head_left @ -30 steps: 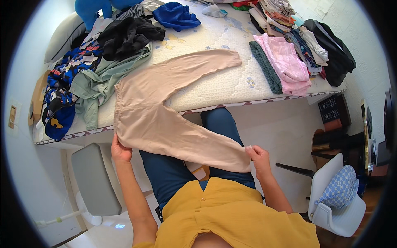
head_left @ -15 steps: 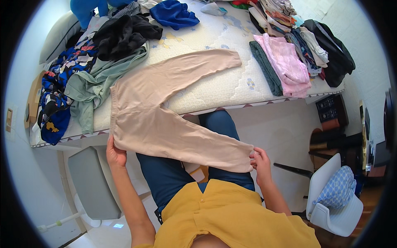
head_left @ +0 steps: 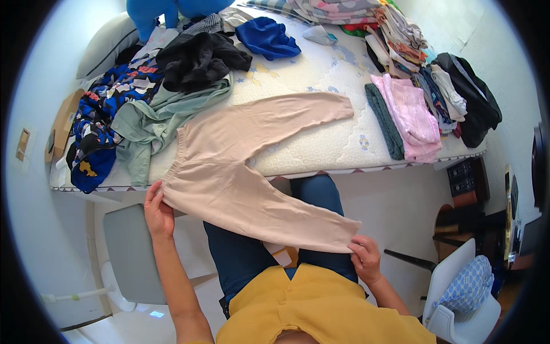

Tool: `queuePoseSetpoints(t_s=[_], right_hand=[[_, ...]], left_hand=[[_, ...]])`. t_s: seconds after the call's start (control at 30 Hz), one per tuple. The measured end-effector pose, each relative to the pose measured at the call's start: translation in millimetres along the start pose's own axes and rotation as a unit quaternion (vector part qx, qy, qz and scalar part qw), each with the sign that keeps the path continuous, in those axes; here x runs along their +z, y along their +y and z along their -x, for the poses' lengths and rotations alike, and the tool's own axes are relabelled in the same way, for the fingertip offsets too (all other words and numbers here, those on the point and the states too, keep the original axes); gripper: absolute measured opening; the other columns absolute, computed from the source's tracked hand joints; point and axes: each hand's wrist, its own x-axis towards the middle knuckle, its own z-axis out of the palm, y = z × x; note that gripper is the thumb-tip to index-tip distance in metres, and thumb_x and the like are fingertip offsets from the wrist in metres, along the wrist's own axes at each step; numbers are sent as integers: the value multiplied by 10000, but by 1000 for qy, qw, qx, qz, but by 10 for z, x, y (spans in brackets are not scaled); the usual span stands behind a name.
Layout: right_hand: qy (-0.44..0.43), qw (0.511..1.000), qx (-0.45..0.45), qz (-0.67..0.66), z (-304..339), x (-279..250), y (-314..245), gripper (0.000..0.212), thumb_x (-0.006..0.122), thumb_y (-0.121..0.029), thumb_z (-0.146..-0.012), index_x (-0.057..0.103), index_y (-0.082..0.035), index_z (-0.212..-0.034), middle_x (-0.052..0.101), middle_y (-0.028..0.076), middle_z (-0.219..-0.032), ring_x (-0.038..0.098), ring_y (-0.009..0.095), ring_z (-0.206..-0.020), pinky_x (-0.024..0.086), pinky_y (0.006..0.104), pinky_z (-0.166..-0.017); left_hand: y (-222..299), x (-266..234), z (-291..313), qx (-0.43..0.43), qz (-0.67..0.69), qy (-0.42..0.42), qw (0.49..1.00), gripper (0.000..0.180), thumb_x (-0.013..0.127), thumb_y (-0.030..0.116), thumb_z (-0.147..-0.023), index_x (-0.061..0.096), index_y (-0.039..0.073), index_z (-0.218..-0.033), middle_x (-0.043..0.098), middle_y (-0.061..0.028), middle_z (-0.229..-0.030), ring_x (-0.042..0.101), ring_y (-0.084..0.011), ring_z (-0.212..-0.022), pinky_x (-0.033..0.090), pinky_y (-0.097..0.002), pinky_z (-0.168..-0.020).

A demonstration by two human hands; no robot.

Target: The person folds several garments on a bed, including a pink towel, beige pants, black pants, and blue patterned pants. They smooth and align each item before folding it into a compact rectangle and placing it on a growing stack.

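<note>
Beige trousers [head_left: 220, 166] with an elastic waistband are spread out in front of me, waist to the left and legs to the right. The far leg lies flat on the mattress, while the near leg reaches over the bed's edge and across my thighs. My left hand [head_left: 158, 213] is closed on the near corner of the waistband. At the other end, my right hand [head_left: 365, 259] pinches the cuff of the near leg, thumb and fingers together. The fabric between both hands is stretched fairly straight, with a few soft creases.
On the bed's left lie a sage-green garment [head_left: 137, 123], a black garment [head_left: 200, 60] and a blue patterned one [head_left: 94, 137]. Folded pink clothing [head_left: 407, 114] and stacks fill the right. A grey stool [head_left: 133, 252] and a white chair [head_left: 452, 286] flank me.
The whole view has shifted, so the bed sits lower and farther right in it. My right hand's fingers have closed more firmly over the cuff. Both hands still hold the trousers.
</note>
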Motion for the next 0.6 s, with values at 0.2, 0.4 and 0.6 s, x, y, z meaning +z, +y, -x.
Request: queuePoseSetpoints(t_s=[0.2, 0.4, 0.6], right_hand=[[120, 960, 83, -238, -763, -411, 73, 97, 616, -11, -839, 631, -34, -932, 648, 116, -1079, 620, 251, -1041, 485, 323, -876], [223, 929, 147, -257, -1773, -581, 245, 73, 616, -51, -917, 631, -31, -986, 619, 11, -920, 544, 98, -863, 442, 246, -786], [184, 889, 201, -368, -2913, -291, 747, 101, 630, -57, -942, 644, -38, -1040, 600, -23, -905, 532, 58, -846, 441, 212, -770]], left_hand=[[317, 202, -28, 37, -291, -83, 952, 407, 499, -140, -781, 609, -2, -1148, 607, -59, -1108, 589, -128, -975, 471, -261, -892], [594, 592, -303, 246, -429, -112, 862, 186, 619, -71, -784, 620, 37, -935, 604, -14, -976, 587, -153, -891, 440, -249, -871], [590, 673, -1121, 84, -110, -138, 981, 125, 642, 133, -944, 555, 94, -1025, 592, 12, -914, 567, -112, -889, 435, -275, -849]])
